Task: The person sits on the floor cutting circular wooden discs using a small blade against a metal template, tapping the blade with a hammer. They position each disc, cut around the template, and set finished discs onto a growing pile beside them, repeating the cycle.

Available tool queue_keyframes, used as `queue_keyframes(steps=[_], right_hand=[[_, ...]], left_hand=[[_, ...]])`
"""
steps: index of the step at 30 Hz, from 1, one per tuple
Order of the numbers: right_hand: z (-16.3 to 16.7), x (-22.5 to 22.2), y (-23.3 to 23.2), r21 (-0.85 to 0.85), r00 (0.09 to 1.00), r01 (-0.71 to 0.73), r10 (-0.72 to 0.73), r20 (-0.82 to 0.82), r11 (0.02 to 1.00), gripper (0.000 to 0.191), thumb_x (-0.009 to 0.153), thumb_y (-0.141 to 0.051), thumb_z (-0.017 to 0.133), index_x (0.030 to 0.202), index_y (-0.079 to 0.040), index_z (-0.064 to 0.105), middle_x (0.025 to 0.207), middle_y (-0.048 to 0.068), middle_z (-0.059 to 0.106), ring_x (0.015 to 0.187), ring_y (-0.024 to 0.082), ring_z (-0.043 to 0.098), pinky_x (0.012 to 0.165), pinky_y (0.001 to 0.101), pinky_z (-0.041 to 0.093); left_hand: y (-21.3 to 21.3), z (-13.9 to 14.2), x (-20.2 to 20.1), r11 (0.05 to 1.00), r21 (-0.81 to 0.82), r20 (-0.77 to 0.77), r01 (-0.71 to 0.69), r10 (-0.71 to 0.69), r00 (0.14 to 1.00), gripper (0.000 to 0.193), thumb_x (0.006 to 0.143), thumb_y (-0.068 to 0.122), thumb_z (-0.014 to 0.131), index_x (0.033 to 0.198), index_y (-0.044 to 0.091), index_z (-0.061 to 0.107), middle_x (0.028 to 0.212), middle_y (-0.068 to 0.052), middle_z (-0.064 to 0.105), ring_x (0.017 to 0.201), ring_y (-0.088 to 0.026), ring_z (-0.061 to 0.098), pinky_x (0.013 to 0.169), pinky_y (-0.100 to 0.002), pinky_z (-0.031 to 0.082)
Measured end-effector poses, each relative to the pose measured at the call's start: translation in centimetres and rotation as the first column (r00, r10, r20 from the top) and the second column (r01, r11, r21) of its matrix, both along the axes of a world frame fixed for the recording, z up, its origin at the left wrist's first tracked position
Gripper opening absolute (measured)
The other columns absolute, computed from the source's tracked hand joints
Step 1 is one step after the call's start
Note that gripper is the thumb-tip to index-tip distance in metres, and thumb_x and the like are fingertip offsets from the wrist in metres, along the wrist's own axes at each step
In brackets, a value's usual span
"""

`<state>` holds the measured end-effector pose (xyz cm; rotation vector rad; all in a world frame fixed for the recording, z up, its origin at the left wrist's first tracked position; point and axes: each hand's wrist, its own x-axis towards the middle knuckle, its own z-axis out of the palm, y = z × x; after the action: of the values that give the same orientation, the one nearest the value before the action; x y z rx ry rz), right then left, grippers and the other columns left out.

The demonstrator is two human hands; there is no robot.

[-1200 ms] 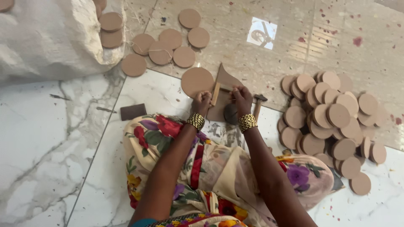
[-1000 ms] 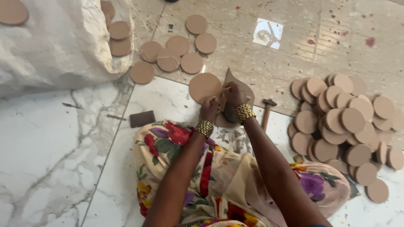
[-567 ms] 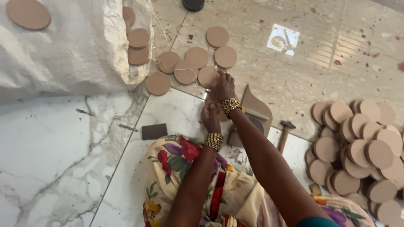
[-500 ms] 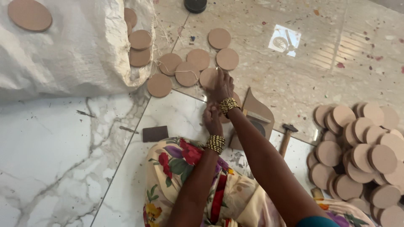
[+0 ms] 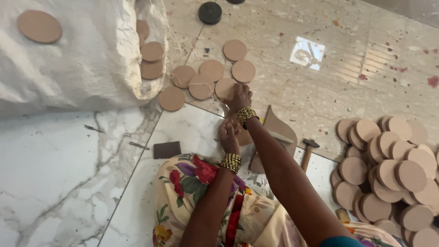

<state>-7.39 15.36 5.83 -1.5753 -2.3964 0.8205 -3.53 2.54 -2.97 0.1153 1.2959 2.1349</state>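
My right hand (image 5: 240, 97) reaches forward and presses its fingers onto a round brown disc (image 5: 225, 88) at the near edge of a loose group of discs (image 5: 211, 70) on the floor. Curled up, my left hand (image 5: 228, 133) rests closer to me beside a curved brown board piece (image 5: 280, 130); whether it grips anything is hidden. Both wrists carry gold bangles. My flowered cloth (image 5: 192, 183) covers my lap below.
A white sack (image 5: 77, 68) lies at the left, one disc (image 5: 40, 26) on top and more at its mouth. A big heap of discs (image 5: 393, 174) sits at the right, a hammer (image 5: 307, 151) beside it. A small dark block (image 5: 167, 149) and a black round piece (image 5: 210, 12) lie on the floor.
My right hand carried a disc from in front of my lap forward to the group by the sack. The view shifted left, so the heap moved to the right edge.
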Motion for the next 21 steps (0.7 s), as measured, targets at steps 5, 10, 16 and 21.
queue_keyframes(steps=[5,10,16,21], right_hand=[[0.6,-2.4,0.4,0.156,0.994,-0.108,0.112,-0.013,0.982,0.067,0.082,-0.034,0.082,0.139,-0.02,0.048,0.149,0.011,0.041,0.14,0.043,0.038,0.104,0.0658,0.043],[1.9,-3.1,1.8,0.047,0.985,-0.16,0.157,0.074,0.986,0.08,0.07,-0.034,0.086,0.137,-0.018,0.046,0.145,0.016,0.04,0.14,0.046,0.035,0.103,0.0629,0.044],[1.0,-1.5,2.5,-0.102,0.938,-0.208,0.228,0.263,0.973,0.082,0.061,-0.042,0.096,0.126,-0.015,0.054,0.145,0.02,0.036,0.134,0.044,0.039,0.109,0.0557,0.042],[0.0,-0.1,-0.3,0.029,0.935,-0.336,0.329,0.136,0.942,0.049,0.07,-0.038,0.085,0.113,-0.021,0.068,0.143,0.013,0.049,0.13,0.038,0.051,0.105,0.0497,0.055]], left_hand=[[-0.3,-0.2,0.0,0.997,0.066,-0.017,-0.027,0.029,0.999,0.055,0.107,0.039,0.055,0.138,-0.006,0.051,0.105,-0.012,0.069,0.082,-0.015,0.065,0.074,-0.028,0.055],[0.0,0.3,0.1,1.0,-0.021,0.022,-0.008,0.008,1.0,0.055,0.105,0.038,0.054,0.14,-0.005,0.047,0.129,-0.017,0.063,0.098,-0.02,0.068,0.087,-0.032,0.057],[-0.1,0.8,0.4,1.0,-0.014,0.041,0.021,-0.021,0.999,0.059,0.106,0.038,0.052,0.148,-0.001,0.038,0.137,-0.019,0.059,0.108,-0.023,0.067,0.095,-0.035,0.056],[-0.5,1.8,0.0,0.999,0.037,0.037,0.035,-0.037,0.999,0.075,0.102,0.036,0.052,0.16,0.008,0.013,0.133,-0.02,0.061,0.105,-0.024,0.069,0.092,-0.035,0.056]])
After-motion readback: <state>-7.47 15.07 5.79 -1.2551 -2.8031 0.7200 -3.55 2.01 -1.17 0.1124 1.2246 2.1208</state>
